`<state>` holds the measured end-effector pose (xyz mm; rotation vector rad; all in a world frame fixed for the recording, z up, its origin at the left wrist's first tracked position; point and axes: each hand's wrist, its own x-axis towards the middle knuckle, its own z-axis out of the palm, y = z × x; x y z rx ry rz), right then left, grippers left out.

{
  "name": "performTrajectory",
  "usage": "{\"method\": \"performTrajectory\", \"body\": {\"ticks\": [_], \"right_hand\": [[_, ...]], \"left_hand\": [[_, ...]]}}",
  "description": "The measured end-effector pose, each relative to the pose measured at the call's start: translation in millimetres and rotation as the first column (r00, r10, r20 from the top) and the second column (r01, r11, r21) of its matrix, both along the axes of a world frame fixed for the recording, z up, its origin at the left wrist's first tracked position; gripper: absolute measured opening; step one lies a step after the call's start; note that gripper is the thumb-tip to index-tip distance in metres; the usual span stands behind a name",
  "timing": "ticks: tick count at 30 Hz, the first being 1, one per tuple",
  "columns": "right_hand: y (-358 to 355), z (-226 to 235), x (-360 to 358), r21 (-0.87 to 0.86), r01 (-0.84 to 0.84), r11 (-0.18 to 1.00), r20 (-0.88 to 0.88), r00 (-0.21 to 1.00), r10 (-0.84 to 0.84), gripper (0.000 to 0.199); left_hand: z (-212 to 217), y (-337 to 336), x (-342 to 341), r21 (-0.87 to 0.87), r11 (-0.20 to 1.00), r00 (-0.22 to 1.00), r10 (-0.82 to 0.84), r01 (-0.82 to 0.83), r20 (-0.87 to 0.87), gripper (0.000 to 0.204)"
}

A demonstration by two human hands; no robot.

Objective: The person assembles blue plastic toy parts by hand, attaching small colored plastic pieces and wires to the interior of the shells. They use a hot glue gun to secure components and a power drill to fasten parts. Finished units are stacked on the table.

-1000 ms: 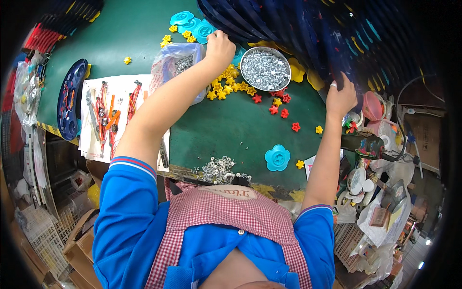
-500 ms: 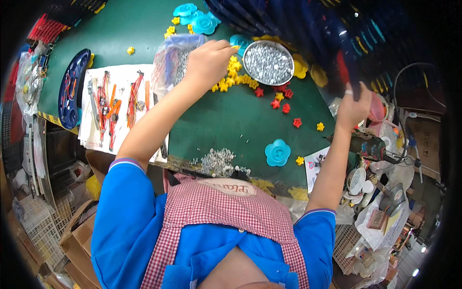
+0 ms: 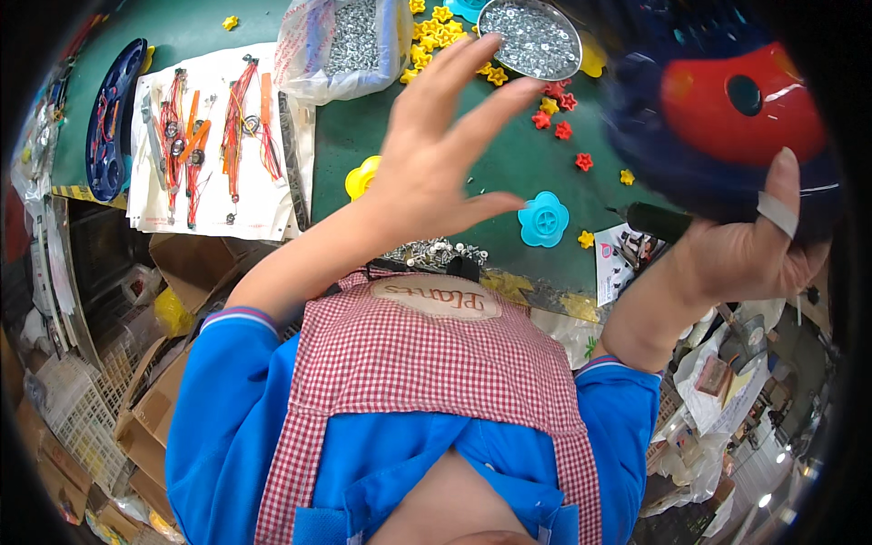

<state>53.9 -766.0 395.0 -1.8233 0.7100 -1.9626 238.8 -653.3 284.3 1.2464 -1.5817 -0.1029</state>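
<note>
My left hand [image 3: 436, 159] is open and spread, raised over the green bench, with nothing in it. A yellow flower-shaped piece [image 3: 361, 178] lies beside its wrist. At the right, my right hand [image 3: 749, 250] grips the edge of a large dark blue plastic part with a red panel [image 3: 681, 100], lifted off the bench and partly blurred. A strip of tape is wrapped round one finger. To the right of my left hand's fingertips lies a turquoise flower-shaped piece [image 3: 544, 219]. Beyond them stands a round dish of small metal parts [image 3: 556, 45], near small yellow stars [image 3: 427, 41] and red stars [image 3: 583, 162].
A plastic-lined tub of screws [image 3: 350, 86] stands at the back. Wired components lie on a white sheet [image 3: 245, 204] at the left, beside a dark blue oval tray [image 3: 109, 118]. Loose screws [image 3: 440, 253] lie at the front edge. A power screwdriver [image 3: 654, 221] sits by my right forearm.
My right hand has brought the blue-and-red part in from the far right. My left hand has moved nearer and opened; a yellow flower piece now lies by its wrist.
</note>
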Motion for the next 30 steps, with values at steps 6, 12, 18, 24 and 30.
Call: {"method": "performTrajectory", "body": {"ticks": [6, 12, 18, 24, 30], "right_hand": [[6.4, -13.5, -15.2, 0.311, -0.388, 0.867, 0.218, 0.917, 0.332, 0.033], [73.4, -168.7, 0.1, 0.559, -0.429, 0.710, -0.357, 0.648, 0.673, 0.023], [110.3, -206.1, -10.8, 0.755, -0.339, 0.561, -0.239, 0.654, 0.717, 0.020], [43.4, -141.1, -63.6, 0.496, -0.839, 0.225, 0.808, 0.541, 0.235, 0.052], [57.1, -148.4, -88.6, 0.887, -0.330, 0.322, 0.228, 0.921, 0.315, 0.078]], "left_hand": [[8.5, -43.7, -11.2, -0.050, 0.999, 0.946, 0.001, -0.017, -0.323, 0.059], [21.7, -18.2, 57.7, 0.261, 0.962, 0.259, 0.274, -0.086, -0.926, 0.034], [2.0, 10.9, 100.0, 0.259, 0.952, 0.364, 0.303, -0.164, -0.881, 0.029], [-12.3, 32.7, 116.7, 0.555, 0.752, 0.305, 0.468, 0.357, -0.830, 0.037], [-23.0, 52.0, 76.9, 0.607, 0.789, 0.769, 0.330, 0.092, -0.547, 0.062]]}}
